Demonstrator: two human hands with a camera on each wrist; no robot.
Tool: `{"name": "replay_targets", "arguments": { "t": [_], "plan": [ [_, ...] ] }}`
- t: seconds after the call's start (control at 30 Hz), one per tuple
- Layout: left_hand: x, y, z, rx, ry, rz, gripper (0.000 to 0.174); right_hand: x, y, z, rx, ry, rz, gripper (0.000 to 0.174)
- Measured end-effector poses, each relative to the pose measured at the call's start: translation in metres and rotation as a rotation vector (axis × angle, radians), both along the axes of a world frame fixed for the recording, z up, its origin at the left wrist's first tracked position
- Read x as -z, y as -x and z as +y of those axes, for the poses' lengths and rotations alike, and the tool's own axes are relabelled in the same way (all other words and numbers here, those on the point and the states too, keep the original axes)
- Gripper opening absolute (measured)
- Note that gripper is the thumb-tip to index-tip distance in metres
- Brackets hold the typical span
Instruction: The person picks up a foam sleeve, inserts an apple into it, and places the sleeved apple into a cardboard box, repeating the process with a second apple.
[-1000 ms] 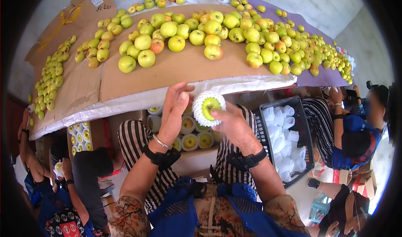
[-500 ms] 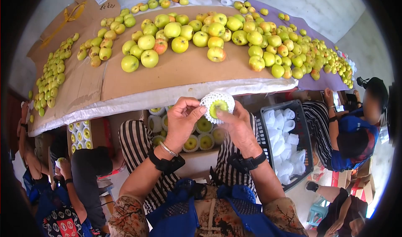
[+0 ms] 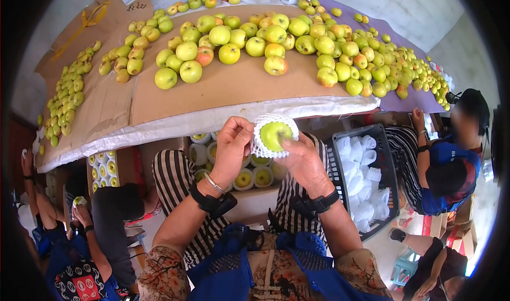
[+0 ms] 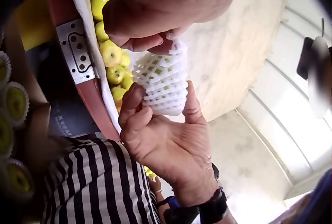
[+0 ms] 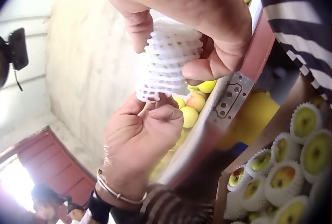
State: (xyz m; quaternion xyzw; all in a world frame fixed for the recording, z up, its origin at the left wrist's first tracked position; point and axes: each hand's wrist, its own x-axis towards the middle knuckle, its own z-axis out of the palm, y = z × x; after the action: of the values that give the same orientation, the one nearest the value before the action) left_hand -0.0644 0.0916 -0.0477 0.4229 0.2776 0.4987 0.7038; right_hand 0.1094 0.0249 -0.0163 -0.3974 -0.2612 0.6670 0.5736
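Note:
A green apple (image 3: 273, 136) sits inside a white foam net sleeve (image 4: 165, 86), held up in front of the table edge. My right hand (image 3: 305, 162) grips the sleeved apple from the right, with its fingers and thumb around the foam. From the other side, the thumb and fingertips of my left hand (image 3: 232, 148) pinch the gathered end of the sleeve, as the right wrist view shows. Bare apple skin shows at the sleeve's open end in the head view.
Many loose apples (image 3: 229, 53) lie on the cardboard-covered table (image 3: 212, 96). Beneath its edge, a carton holds apples in foam sleeves (image 3: 243, 179). A black crate (image 3: 334, 168) of white foam sleeves (image 3: 353, 187) stands at the right. Other people sit at both sides.
My left hand, raised with extended fingers beside the apple at first, has come down and pinches the sleeve's end. The apple has turned, showing more of its green face.

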Motion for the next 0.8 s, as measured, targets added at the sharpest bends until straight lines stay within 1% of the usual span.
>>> {"name": "replay_targets", "arguments": {
  "t": [0.03, 0.13, 0.23, 0.33, 0.43, 0.47, 0.53, 0.63, 0.67, 0.77, 0.8],
  "plan": [
    [0.001, -0.001, -0.001, 0.002, -0.02, 0.027, 0.015, -0.002, 0.0, 0.0, -0.012, -0.014, 0.028, 0.056],
    [0.004, 0.0, -0.001, 0.003, -0.107, 0.12, 0.013, -0.007, -0.001, 0.0, -0.005, 0.039, 0.005, 0.059],
    [0.001, -0.007, -0.004, -0.117, -0.216, 0.23, 0.026, -0.008, 0.001, 0.001, 0.025, 0.035, 0.039, 0.052],
    [-0.013, 0.001, -0.008, 0.062, 0.038, 0.101, 0.052, 0.002, 0.003, 0.004, 0.072, 0.031, -0.154, 0.052],
    [-0.016, -0.001, -0.012, 0.223, -0.067, 0.162, 0.068, 0.006, 0.006, 0.004, 0.108, -0.097, -0.352, 0.056],
    [-0.017, -0.002, -0.012, 0.255, -0.01, 0.107, 0.073, 0.002, 0.007, 0.004, 0.09, -0.113, -0.438, 0.058],
    [-0.013, -0.001, -0.01, 0.234, 0.039, 0.041, 0.074, -0.011, 0.005, 0.001, 0.056, -0.148, -0.609, 0.062],
    [-0.013, 0.0, -0.009, 0.202, 0.059, -0.04, 0.076, -0.016, -0.01, -0.002, -0.043, -0.164, -0.687, 0.069],
    [-0.014, 0.001, -0.008, 0.191, 0.057, -0.065, 0.078, -0.021, -0.012, -0.003, 0.035, -0.197, -0.747, 0.064],
    [-0.017, 0.002, -0.007, 0.215, 0.03, -0.088, 0.084, -0.04, -0.014, -0.005, 0.148, -0.166, -0.606, 0.054],
    [-0.017, 0.002, -0.006, 0.228, 0.009, -0.081, 0.086, -0.04, -0.014, -0.005, 0.162, -0.207, -0.576, 0.041]
  ]
}}
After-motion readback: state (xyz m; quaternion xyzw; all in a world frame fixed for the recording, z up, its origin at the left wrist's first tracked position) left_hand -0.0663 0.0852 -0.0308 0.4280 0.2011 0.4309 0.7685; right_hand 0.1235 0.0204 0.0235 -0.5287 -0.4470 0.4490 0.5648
